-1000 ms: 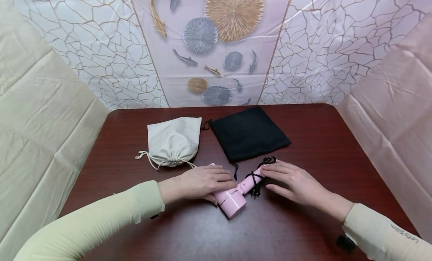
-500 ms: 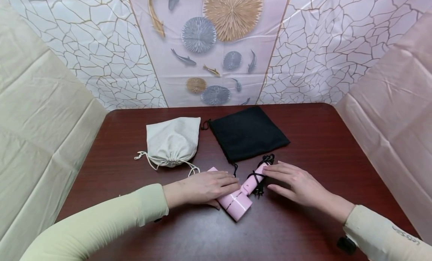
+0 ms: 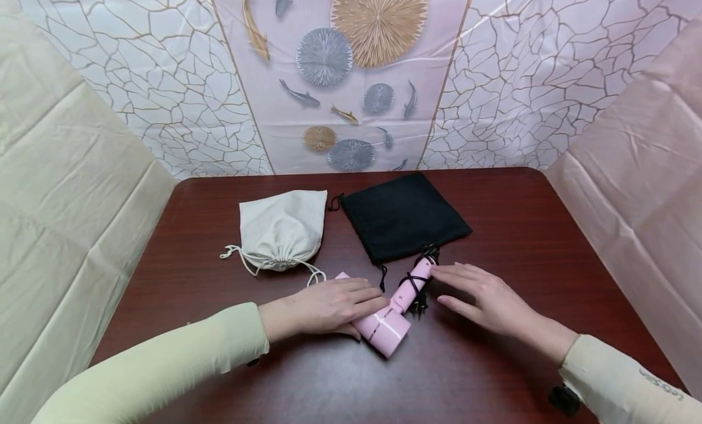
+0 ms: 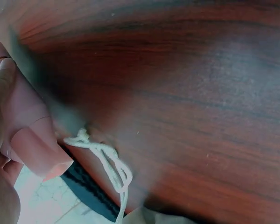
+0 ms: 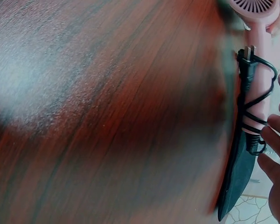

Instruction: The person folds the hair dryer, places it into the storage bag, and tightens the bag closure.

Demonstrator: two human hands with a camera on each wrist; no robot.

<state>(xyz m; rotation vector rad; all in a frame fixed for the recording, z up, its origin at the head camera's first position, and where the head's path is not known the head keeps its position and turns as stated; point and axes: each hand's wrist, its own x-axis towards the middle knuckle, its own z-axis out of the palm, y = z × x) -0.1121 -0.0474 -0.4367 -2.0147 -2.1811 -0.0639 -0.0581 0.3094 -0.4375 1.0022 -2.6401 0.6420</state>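
A pink hair dryer (image 3: 390, 334) lies on the table, its handle angled away to the right with a black cord (image 3: 412, 280) wound around it. My left hand (image 3: 331, 303) grips the barrel from above; in the left wrist view, a thumb and fingers hold opposite sides of the dryer (image 4: 28, 105). Beside the handle's far end is my right hand (image 3: 488, 299), fingers extended, fingertips at the handle. The right wrist view shows those fingertips close to the cord and the dryer's handle (image 5: 259, 39), with the plug (image 5: 247, 65) bound against it.
A cream drawstring bag (image 3: 282, 229) lies behind my left hand, its cord reaching toward the dryer. The flat black drawstring bag (image 3: 408, 217) lies just beyond the handle. Patterned cloth (image 3: 351, 77) hangs behind the dark red table (image 3: 510, 204), with plain cloth at both sides.
The hair dryer has shifted slightly right, and its handle has swung a little farther from me. My right hand has moved slightly right beside it. Both bags stay in place.
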